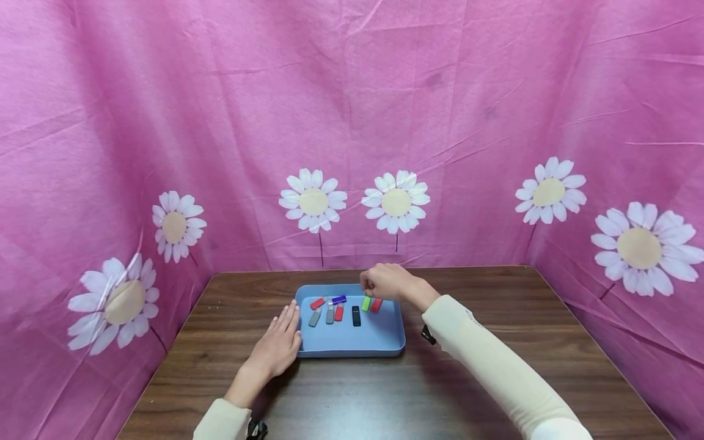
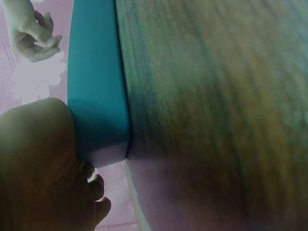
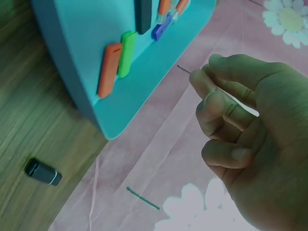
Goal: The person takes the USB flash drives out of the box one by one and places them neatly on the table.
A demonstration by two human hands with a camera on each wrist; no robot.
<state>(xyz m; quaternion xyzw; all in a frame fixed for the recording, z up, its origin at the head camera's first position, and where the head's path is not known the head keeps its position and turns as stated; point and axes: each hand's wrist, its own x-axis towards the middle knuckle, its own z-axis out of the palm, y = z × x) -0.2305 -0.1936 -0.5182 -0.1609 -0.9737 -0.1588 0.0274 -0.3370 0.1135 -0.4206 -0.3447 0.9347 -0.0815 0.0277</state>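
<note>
A blue tray (image 1: 379,342) on the wooden table holds several USB flash drives. Toward its left lie a red one (image 1: 317,303), two grey ones, another red one (image 1: 338,313) and a purple one (image 1: 338,299). A black flash drive (image 1: 355,316) lies near the middle, with a green one (image 1: 365,304) and a red one (image 1: 376,305) side by side at the right. My left hand (image 1: 275,346) rests along the tray's left edge, fingers extended. My right hand (image 3: 255,125), fingers loosely curled around nothing visible, hovers above the tray's back right corner.
In the right wrist view a small black piece (image 3: 43,172), like a flash drive, lies on the table beside the tray; my right arm hides that spot in the head view. A pink cloth (image 1: 352,122) printed with white daisies hangs behind the table and along both sides.
</note>
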